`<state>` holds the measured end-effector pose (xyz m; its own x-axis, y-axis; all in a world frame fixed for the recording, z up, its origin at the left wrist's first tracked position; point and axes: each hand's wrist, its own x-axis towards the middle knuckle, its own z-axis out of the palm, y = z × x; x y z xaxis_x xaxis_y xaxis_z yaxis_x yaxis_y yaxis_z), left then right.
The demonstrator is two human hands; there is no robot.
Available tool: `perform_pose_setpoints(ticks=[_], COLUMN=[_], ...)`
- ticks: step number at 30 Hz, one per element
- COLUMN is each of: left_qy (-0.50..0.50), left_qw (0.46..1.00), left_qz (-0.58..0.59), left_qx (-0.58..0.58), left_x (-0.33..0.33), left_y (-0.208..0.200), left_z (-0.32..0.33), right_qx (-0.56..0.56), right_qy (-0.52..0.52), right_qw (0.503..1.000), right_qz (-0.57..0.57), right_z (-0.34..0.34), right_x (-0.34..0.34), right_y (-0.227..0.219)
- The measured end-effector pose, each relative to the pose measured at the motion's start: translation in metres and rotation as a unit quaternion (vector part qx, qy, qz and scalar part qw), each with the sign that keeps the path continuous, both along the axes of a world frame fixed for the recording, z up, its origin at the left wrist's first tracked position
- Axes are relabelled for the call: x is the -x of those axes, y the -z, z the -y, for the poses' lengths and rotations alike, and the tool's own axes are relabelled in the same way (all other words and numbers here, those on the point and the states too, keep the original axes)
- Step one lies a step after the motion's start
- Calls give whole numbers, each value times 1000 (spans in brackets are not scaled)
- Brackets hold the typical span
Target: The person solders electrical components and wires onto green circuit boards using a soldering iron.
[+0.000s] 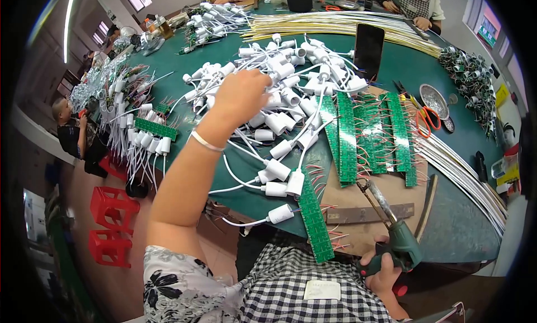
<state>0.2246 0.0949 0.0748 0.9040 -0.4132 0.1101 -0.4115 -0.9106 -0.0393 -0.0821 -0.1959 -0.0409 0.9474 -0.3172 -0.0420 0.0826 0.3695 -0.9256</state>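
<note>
My left hand (241, 96) reaches over a heap of white corded lamp sockets (275, 123). Its fingers curl down among them, and what they grip is hidden by the hand. Closed around the handle of a green soldering gun (404, 246) is my right hand (382, 271), low on the right; the gun's metal tip points up and left. A green circuit-board strip (314, 222) with thin red and white wires hangs over the near table edge, beside several sockets. More green board strips (373, 132) lie side by side on a brown board (363, 195).
A dark phone (368, 51) stands behind the heap. Orange-handled scissors (428, 121) and a metal bowl (434, 99) lie to the right. Long white and yellow rods (335, 26) run along the back. Red stools (112, 208) stand left. Another person (417, 6) sits across.
</note>
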Motion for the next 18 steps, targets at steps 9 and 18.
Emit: perform_pose_setpoints(ticks=[9, 18], left_qy=[79, 180], left_qw=[913, 958], left_qz=[243, 8], left_qx=[319, 221], left_x=[-31, 179], left_y=[39, -12], left_z=[-18, 28], right_qx=[-6, -10], right_qy=[-27, -75], right_qw=[999, 996], right_qz=[20, -37], right_z=[3, 8], right_x=[5, 9], right_y=[0, 8])
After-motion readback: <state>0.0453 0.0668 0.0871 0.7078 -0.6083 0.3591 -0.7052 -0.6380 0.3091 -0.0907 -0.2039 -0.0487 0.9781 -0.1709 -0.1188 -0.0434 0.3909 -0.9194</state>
